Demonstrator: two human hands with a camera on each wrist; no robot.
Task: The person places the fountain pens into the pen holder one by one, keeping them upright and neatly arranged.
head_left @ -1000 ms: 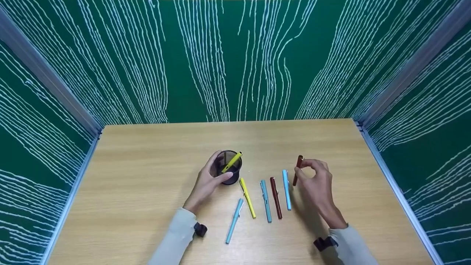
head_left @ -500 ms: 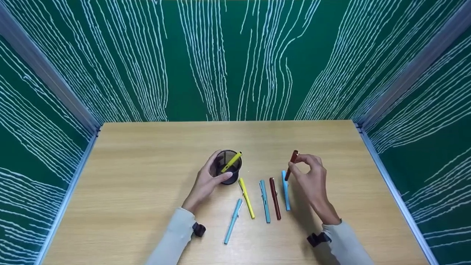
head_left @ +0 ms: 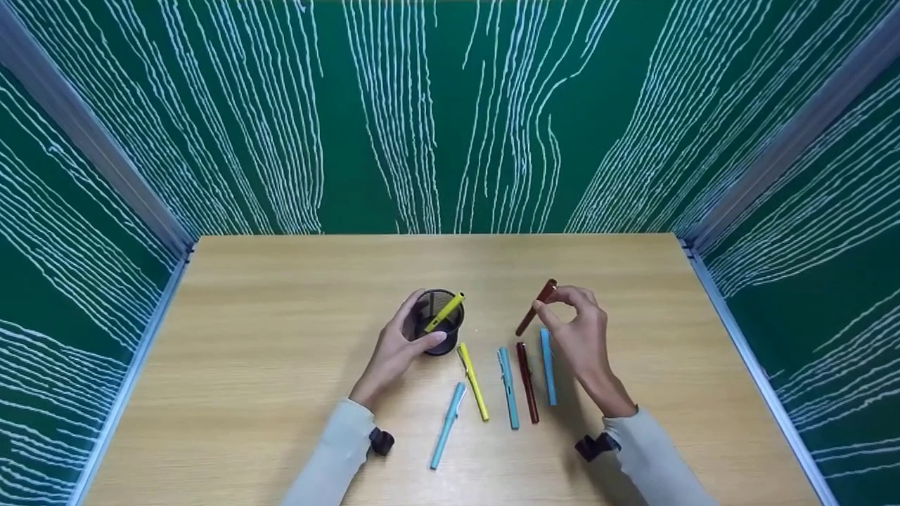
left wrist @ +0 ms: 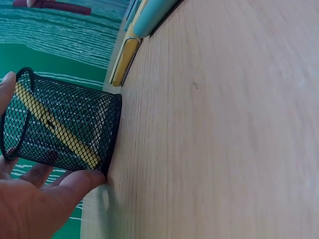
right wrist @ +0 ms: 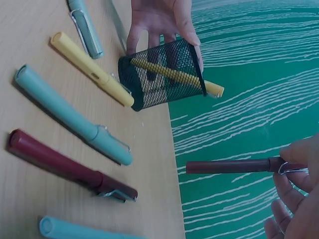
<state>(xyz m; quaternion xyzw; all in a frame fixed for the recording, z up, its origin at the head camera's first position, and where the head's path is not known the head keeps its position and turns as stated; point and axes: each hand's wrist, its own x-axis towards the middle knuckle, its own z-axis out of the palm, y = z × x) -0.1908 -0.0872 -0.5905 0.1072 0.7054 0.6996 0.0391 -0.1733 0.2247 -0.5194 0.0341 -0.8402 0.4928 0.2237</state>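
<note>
My left hand (head_left: pixel 397 351) grips a black mesh pen cup (head_left: pixel 451 336) that stands on the table, thumb on the near side. Inside it leans a yellow pen (head_left: pixel 444 313), its end above the rim. Off to the right, my right hand (head_left: pixel 583 334) pinches a dark red pen (head_left: pixel 536 309) near its clip end and holds it tilted above the table. In the right wrist view the held pen (right wrist: pixel 227 166) lies apart from the cup (right wrist: pixel 164 74). Below it on the table are another dark red pen (head_left: pixel 527 383) and a bright blue pen (head_left: pixel 548 369).
A second yellow pen (head_left: pixel 473 383) lies close to the cup's base. Beside it are a teal pen (head_left: pixel 508 388) and, nearer the front, a light blue pen (head_left: pixel 447 425). Green walls (head_left: pixel 485 119) with white wavy lines bound the wooden table (head_left: pixel 281 281) at back and sides.
My right hand has carried the dark red pen leftward, from right of the bright blue pen to above the other dark red one, tilting it more. The left hand and cup stay put.
</note>
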